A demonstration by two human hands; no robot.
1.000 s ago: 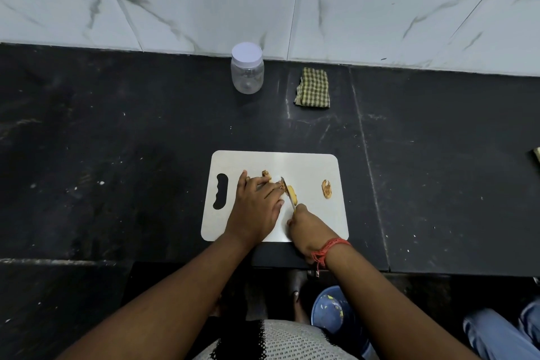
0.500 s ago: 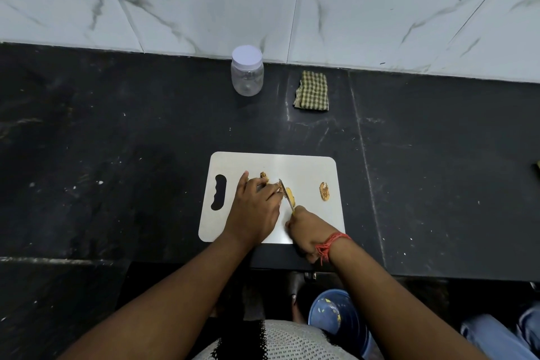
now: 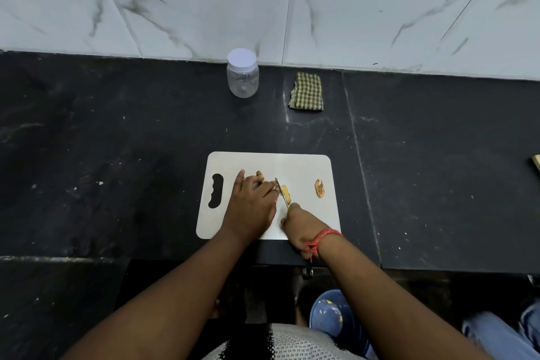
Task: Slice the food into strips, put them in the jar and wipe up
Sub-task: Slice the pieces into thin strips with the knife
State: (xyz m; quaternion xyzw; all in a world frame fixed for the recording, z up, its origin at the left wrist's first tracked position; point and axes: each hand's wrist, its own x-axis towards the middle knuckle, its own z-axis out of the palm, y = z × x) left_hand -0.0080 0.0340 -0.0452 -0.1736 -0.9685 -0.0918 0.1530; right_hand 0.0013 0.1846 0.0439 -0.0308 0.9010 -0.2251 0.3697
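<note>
Left hand (image 3: 253, 204) palm down, pinning food (image 3: 270, 184) (mostly hidden) on cutting board (image 3: 304, 166); right hand (image 3: 302, 226) gripping knife (image 3: 281, 191), blade pointing away, slightly leftward.

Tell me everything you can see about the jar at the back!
The jar is small, round and see-through, likely plastic, with a pale white lid on top, so it is closed. It looks empty; no strips are inside yet. It stands upright on the dark counter, close to the white marble-look wall. A folded green checked cloth lies to its right, not touching it. Neither hand is near it; both are busy at the cutting board.
</note>
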